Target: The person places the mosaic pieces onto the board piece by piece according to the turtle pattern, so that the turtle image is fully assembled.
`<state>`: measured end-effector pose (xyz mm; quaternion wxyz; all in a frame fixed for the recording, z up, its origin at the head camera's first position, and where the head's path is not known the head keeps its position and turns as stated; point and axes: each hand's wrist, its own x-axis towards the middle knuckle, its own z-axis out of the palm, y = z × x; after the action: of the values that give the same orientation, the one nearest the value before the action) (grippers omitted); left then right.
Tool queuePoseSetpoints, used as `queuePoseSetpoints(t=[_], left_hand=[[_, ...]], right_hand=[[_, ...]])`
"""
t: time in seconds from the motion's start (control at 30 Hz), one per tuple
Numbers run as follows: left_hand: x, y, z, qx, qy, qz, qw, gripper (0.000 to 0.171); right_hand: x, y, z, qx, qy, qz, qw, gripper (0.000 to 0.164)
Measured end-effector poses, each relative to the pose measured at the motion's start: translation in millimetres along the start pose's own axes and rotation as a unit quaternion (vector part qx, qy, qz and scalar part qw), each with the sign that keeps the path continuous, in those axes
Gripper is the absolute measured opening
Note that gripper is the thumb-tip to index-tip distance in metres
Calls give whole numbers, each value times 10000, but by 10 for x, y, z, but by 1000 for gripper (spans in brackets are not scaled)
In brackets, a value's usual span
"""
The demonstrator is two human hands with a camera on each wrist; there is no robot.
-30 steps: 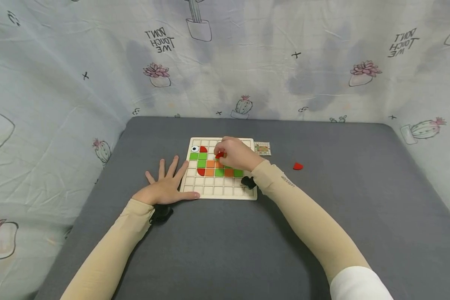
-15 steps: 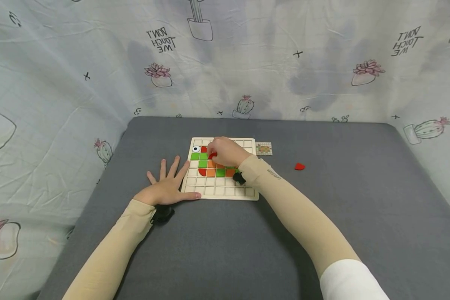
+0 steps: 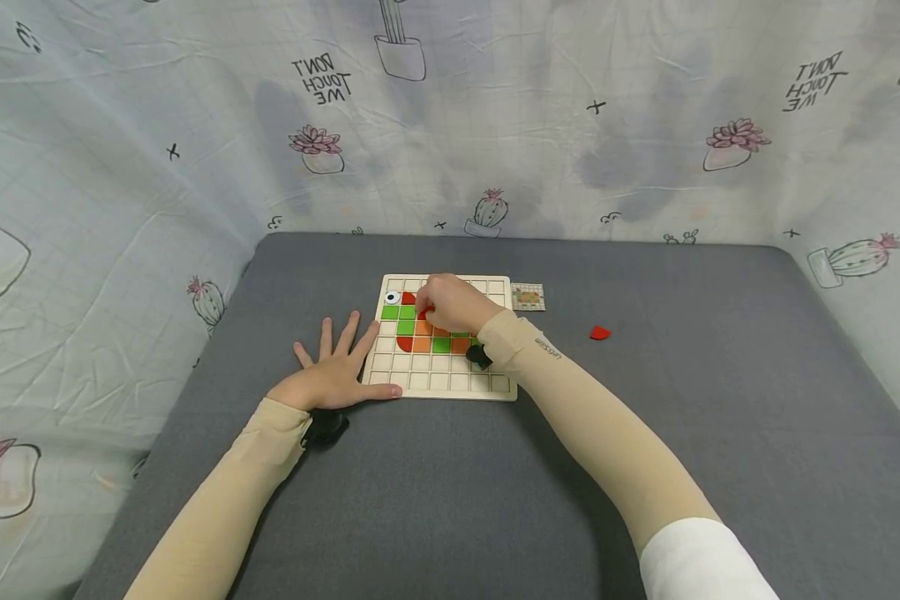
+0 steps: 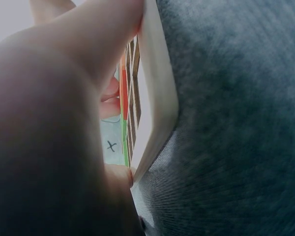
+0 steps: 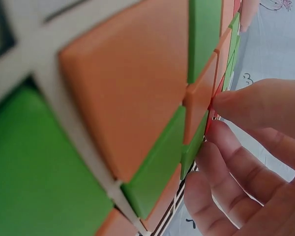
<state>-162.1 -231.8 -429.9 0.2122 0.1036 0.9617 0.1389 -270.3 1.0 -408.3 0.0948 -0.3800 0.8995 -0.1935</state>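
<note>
A pale wooden grid board (image 3: 450, 386) lies on the grey table, with green, orange and red tiles and a round eye tile (image 3: 392, 297) set in its squares. My right hand (image 3: 461, 304) is over the upper left part of the board. Its thumb and finger pinch a small red tile (image 5: 210, 119) down at the board, beside the green tiles (image 3: 406, 312); the fingers cover most of it. With fingers spread, my left hand (image 3: 332, 379) lies at the board's left side. Its thumb rests on the near edge and its index fingertip touches the left edge.
A small printed card (image 3: 528, 297) lies against the board's right edge. Further right on the table is a loose red piece (image 3: 600, 332) with a curved side. A patterned cloth (image 3: 540, 125) hangs behind the table and on both sides.
My right hand has moved left across the board with the red tile, then lowered it to the grid; less of the tile shows. My left hand has stayed in place.
</note>
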Motion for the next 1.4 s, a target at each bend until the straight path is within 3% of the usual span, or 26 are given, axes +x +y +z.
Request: queuePoseSetpoints(t=[0.47,0.67,1.2,1.4], left_hand=[[21,0,7,69,-11,-31,10000,126],[21,-1,16,88,11,-40,10000,125],[38,-81,59,-121,44,64,9999,130],[14,-60,38,-87,71,76,9999,130]], right_hand=[[-153,12,-22,-21,286,91,9995,23],[-347,-4,-78,12,612,7,9981,21],[-895,93,-161,286,1130,663,9910,22],[-1144,141,-199,51,1376,849,9868,24]])
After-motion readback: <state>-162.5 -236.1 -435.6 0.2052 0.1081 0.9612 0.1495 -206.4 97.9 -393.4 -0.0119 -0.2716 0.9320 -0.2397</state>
